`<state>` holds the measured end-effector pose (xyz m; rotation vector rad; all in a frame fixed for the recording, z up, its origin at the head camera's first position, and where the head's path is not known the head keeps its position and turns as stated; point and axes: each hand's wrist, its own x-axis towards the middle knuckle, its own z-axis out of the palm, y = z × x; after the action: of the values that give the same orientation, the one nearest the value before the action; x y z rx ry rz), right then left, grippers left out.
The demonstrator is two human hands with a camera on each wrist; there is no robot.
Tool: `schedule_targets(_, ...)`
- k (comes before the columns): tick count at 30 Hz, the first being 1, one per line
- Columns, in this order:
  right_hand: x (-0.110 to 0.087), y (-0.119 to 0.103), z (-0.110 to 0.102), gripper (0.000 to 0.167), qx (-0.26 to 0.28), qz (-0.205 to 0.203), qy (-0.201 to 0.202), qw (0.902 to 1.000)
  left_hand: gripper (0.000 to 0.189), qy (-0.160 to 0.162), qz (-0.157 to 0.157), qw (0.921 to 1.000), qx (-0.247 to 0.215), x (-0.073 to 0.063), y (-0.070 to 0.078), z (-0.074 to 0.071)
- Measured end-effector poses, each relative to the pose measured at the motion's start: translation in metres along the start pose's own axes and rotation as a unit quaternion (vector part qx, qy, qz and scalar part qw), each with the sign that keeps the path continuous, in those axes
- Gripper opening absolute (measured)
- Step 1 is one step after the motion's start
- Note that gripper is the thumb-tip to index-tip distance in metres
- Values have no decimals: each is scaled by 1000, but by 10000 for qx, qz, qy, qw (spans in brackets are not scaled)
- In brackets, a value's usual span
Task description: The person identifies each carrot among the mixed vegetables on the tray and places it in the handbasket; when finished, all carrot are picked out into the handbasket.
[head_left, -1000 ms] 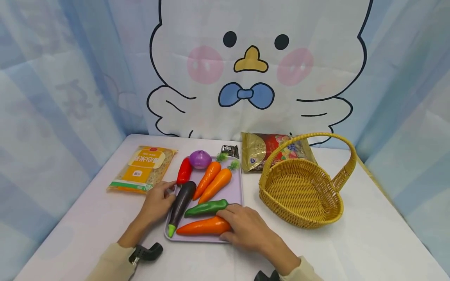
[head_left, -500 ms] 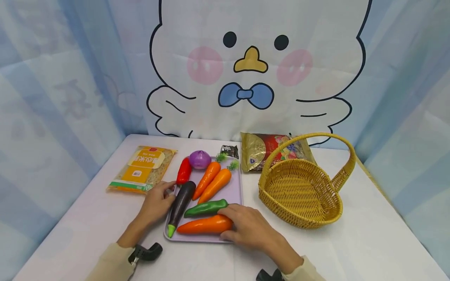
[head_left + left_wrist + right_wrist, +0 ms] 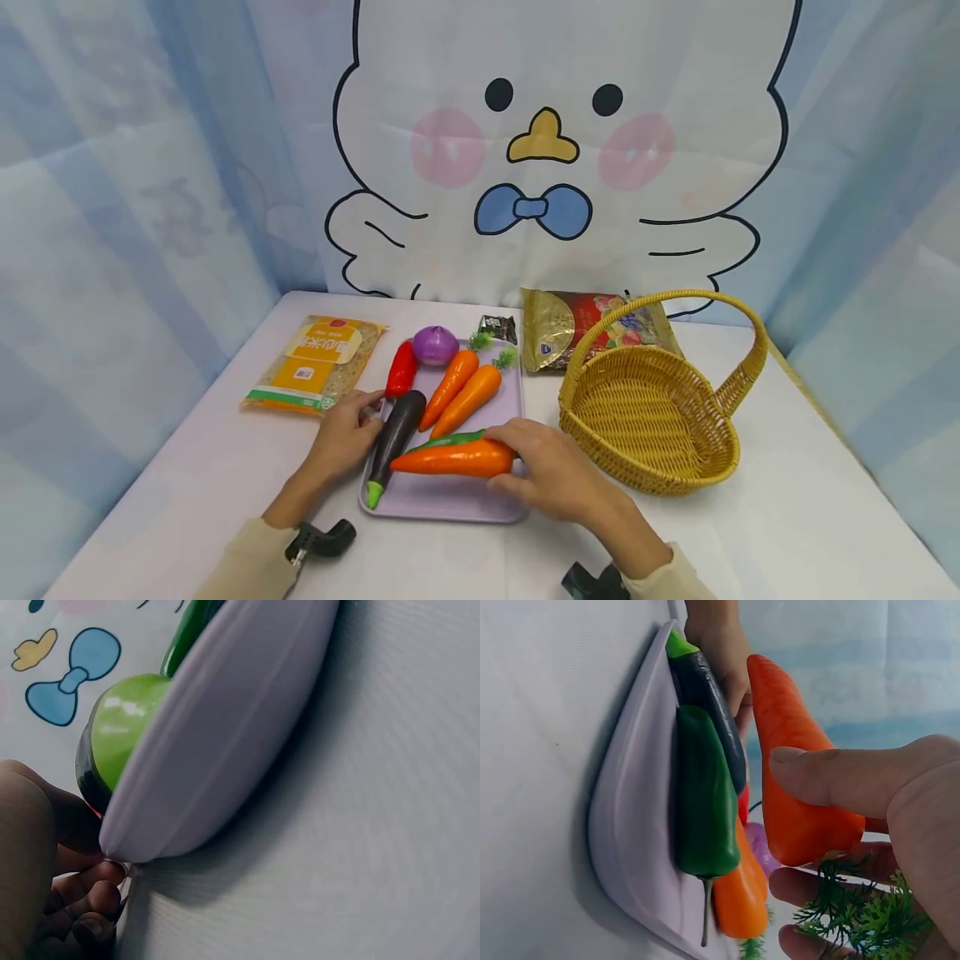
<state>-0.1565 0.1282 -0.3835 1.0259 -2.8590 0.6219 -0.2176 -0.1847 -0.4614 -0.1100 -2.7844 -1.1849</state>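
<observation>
My right hand (image 3: 547,471) holds an orange carrot (image 3: 453,458) by its thick end, thumb on one side and fingers on the other. The carrot is raised over the lilac tray (image 3: 450,505), apart from the green pepper (image 3: 705,795) lying there; its leafy top (image 3: 870,915) hangs among the fingers. My left hand (image 3: 343,437) grips the tray's left rim beside the dark eggplant (image 3: 397,433), with fingers curled at the edge in the left wrist view. Also on the tray are a red pepper (image 3: 402,369), a purple onion (image 3: 435,345) and two more carrots (image 3: 468,400).
A yellow wicker basket (image 3: 648,475) with a tall handle stands right of the tray. Behind it lies a gold and red bag (image 3: 551,329). A yellow grain packet (image 3: 315,364) lies at the left, and a small black packet (image 3: 498,328) behind the tray.
My right hand has lifted the carrot off the front of the tray, and it now covers part of the green pepper in the head view. My left hand stays at the tray's rim.
</observation>
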Motion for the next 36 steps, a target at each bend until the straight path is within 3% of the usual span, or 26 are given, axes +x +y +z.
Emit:
schedule_targets(8, -2, 4, -15, 47, -246, -136, 85, 9996, 48, 51, -20, 9999, 104, 0, 0, 3)
schedule_targets(17, -7, 13, -32, 46, 82, -140, 83, 9998, 47, 97, 14, 9999, 95, 1, -1, 3)
schedule_targets(36, -20, 38, -60, 44, -217, -47, -192, 9996, 47, 167, 125, 9998, 65, 1, -3, 3)
